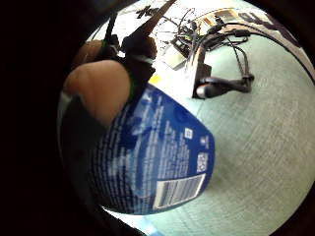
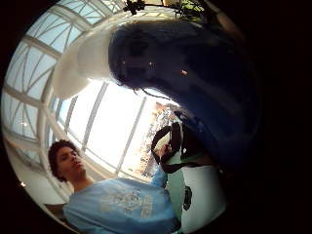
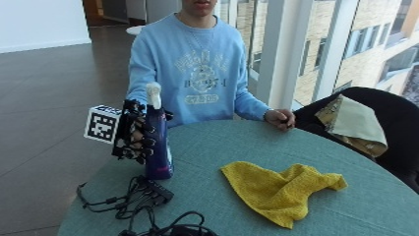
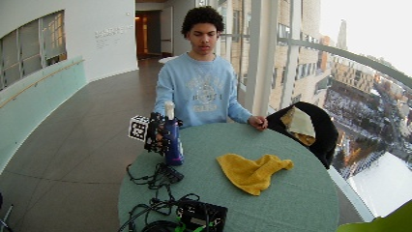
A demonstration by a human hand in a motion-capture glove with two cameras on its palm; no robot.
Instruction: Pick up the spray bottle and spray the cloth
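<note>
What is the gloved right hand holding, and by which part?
The right hand grips the blue spray bottle around its body, below the white nozzle; the bottle stands upright on the table.

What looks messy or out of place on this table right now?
Little stands out. The yellow cloth lies crumpled rather than spread flat, apart from the spray bottle, which the gloved right hand grips upright at the table edge. Loose cables tangle near the bottle. No spill shows.

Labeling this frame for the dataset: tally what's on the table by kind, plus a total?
Spray bottle: 1, gripped by the gloved right hand
Yellow cloth: 1
Tangle of black cables: 1
Black box at the near edge: 1
Total: 4
</note>
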